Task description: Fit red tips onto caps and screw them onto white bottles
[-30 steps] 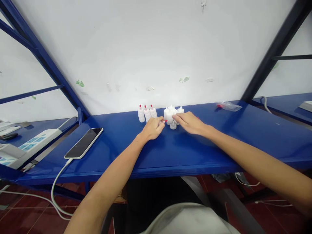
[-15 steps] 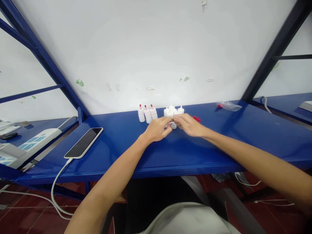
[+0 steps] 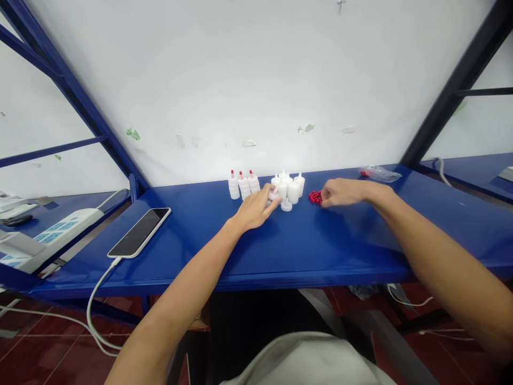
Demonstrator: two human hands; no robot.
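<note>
My left hand [image 3: 256,207] is closed around a white squeeze bottle [image 3: 273,196], most of it hidden by the fingers. At the right edge of a small pile of red caps [image 3: 315,198], my right hand [image 3: 339,192] has its fingers bent together; what they pinch is hidden. Several white bottles with bare nozzle tips [image 3: 294,191] stand grouped between the hands. In front of them sits a small white nozzle lid [image 3: 286,205]. Left of my left hand, three white bottles [image 3: 243,188] wear red tips.
A phone [image 3: 139,233] with a charging cable lies on the left of the blue table [image 3: 280,251]. A clear plastic bag [image 3: 380,174] with something red is at the back right. A power strip [image 3: 60,232] is at far left. The wall [image 3: 256,80] stands behind.
My right hand has left the bottle beside my left hand and moved right to the red caps. My left hand stays near the same spot, still holding the bottle.
</note>
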